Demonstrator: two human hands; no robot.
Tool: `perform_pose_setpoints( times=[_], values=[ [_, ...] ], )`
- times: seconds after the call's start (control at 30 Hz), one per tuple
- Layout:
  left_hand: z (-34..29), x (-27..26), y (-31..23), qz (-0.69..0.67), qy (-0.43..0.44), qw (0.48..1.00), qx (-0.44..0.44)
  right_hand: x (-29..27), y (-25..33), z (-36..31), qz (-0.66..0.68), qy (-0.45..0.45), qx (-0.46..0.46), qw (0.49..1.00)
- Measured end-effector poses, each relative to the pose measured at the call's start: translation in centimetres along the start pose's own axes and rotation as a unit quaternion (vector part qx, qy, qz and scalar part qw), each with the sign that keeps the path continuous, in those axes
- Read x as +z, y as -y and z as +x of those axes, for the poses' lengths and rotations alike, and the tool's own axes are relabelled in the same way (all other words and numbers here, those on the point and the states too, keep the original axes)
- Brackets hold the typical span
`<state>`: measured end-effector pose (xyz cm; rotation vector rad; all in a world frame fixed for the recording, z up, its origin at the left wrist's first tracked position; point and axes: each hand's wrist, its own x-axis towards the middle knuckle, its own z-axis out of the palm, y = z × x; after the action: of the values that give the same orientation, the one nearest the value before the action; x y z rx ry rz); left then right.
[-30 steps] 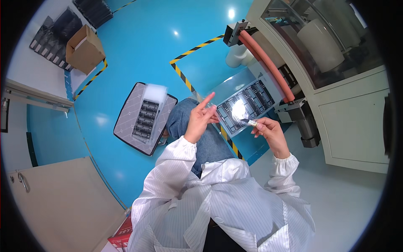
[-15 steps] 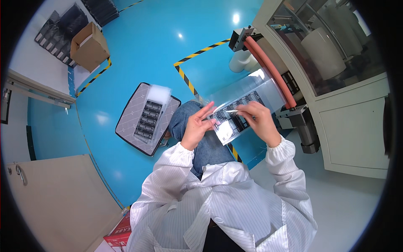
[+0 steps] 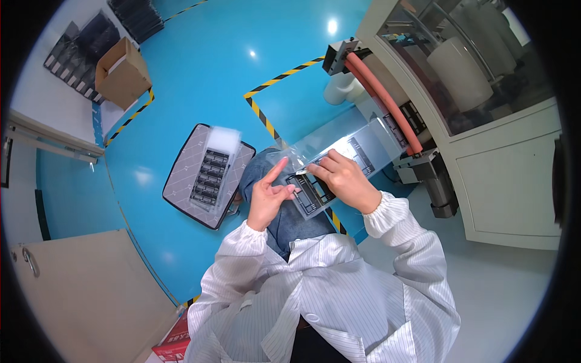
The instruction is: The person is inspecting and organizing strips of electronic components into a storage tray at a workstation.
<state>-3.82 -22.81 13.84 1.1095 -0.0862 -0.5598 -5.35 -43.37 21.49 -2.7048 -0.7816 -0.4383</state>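
Note:
A long clear film sheet (image 3: 369, 139) printed with black rectangular panels stretches from the machine's rollers to above my lap. At its near left end, my left hand (image 3: 266, 202) holds the edge with the thumb at the border, its index finger stretched out past it. My right hand (image 3: 346, 181) is over the middle of the panels, pinching a slim white tool (image 3: 301, 172) whose tip is close to the sheet's upper left corner. Its exact kind is too small to tell. Crumpled clear film (image 3: 292, 158) stands up beside that corner.
To my left, a padded stool (image 3: 181, 175) bears a stack of printed film sheets (image 3: 212, 172). The machine (image 3: 508, 193) with red rollers (image 3: 387, 100) stands on my right. A cardboard box (image 3: 124, 78) is at the far left, and a door (image 3: 85, 284) at the near left.
My right hand has moved left and a little nearer along the sheet, taking the white tool to its left corner. My left hand has moved slightly left and nearer, its index finger lifted.

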Motion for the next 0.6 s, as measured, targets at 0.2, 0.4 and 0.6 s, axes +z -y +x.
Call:
perform_pose_setpoints(
  times=[0.2,0.4,0.6],
  values=[
    [-0.7,-0.8,-0.3,0.042,0.0,0.999,0.013,1.0,0.8,0.7,0.013,0.017,-0.028,0.999],
    [-1.6,-1.3,-0.9,0.045,-0.012,0.999,0.013,0.9,1.1,1.0,-0.012,0.041,-0.047,0.998],
    [-2.4,-2.6,-0.8,0.05,-0.01,0.999,0.015,-1.2,-2.7,-0.6,-0.081,0.025,-0.032,0.996]
  ],
)
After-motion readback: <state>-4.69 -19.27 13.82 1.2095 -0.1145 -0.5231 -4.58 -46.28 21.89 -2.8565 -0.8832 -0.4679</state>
